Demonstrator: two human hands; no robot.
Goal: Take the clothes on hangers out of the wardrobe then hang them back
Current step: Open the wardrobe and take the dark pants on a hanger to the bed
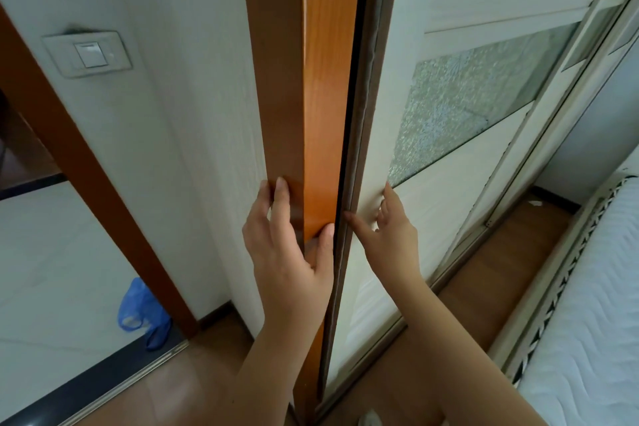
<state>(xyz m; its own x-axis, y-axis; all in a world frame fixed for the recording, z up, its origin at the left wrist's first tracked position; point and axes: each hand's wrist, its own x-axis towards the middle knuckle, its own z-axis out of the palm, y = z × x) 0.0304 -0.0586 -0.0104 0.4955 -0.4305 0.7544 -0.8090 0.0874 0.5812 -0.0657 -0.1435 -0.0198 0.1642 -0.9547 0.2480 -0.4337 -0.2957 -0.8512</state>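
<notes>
Clothes are not seen; they are likely hidden behind the sliding door (pixel 432 204). Its tall edge is touched by the spread right hand (pixel 390 235), the nearer one. The orange post (pixel 325 114) is gripped by the left hand (pixel 287 245).

A switch (pixel 88 54), a blue bag (pixel 138 311) and a bed (pixel 587 304)
The white switch is on the left wall, next to a brown door frame (pixel 86 162). The bag lies on the pale floor (pixel 52 252) just past that frame. The white bed is on the right, by the brown floor (pixel 207 373).
</notes>
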